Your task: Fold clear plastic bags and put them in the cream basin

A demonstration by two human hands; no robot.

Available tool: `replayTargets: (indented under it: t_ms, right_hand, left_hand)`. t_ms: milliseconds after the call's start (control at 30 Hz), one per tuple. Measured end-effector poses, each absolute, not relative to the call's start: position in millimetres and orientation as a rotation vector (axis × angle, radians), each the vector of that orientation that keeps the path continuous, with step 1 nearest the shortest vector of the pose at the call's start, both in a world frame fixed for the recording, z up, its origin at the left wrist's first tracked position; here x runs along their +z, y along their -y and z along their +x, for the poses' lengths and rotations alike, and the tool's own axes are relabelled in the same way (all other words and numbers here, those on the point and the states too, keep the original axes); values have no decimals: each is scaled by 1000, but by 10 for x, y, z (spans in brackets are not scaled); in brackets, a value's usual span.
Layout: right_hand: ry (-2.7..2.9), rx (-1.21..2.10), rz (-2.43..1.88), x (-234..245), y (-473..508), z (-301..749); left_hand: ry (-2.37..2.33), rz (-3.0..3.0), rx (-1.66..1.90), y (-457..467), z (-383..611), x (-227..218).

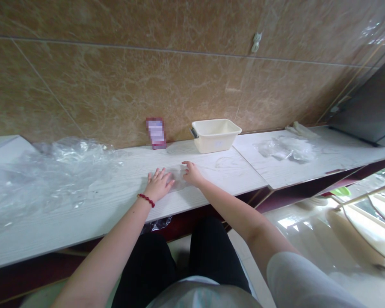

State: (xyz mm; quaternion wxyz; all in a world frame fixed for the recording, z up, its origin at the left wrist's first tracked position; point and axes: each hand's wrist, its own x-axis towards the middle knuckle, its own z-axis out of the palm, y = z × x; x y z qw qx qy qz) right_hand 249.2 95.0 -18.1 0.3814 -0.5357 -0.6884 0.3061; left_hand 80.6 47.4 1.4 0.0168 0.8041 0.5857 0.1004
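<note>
Clear plastic (179,179) betw. L hand (158,184), R hand (192,173), on counter (218,175).

Marble-look tile wall (147,72) fills upper frame, grout lines running at a slant, w/ small white wall fitting (257,42) upper right. Dark gray appliance (368,102) stands at far right, end of white wood-grain counter (234,171), which crosses frame on dark red base (28,273). Polished floor tiles (308,244) throw bright glare lower right, beside pale frame (372,222) & bit of greenery; window or reflection unclear.
</note>
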Motion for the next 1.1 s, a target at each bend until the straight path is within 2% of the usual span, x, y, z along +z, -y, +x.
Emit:
replayTargets:
  t_ms: [200,533,767,867,1100]
  right_hand:
    - [1740,790,-1359,-231,-987,2478]
    - [1897,697,-1377,-242,-996,2538]
    - [2075,225,-1373,64,-775,2659]
    - [2190,132,-1328,96,-565,2645]
    - [2041,369,-1613,37,-416,2672]
  left_hand:
    - [-1685,2614,121,-478,927,21]
    - [-1335,2855,115,-536,1034,-61]
    - [-1327,2879,97,-544,1029,-76]
    - [-1329,2884,108,-530,1031,-73]
    - [-1341,2880,124,-505,1029,-59]
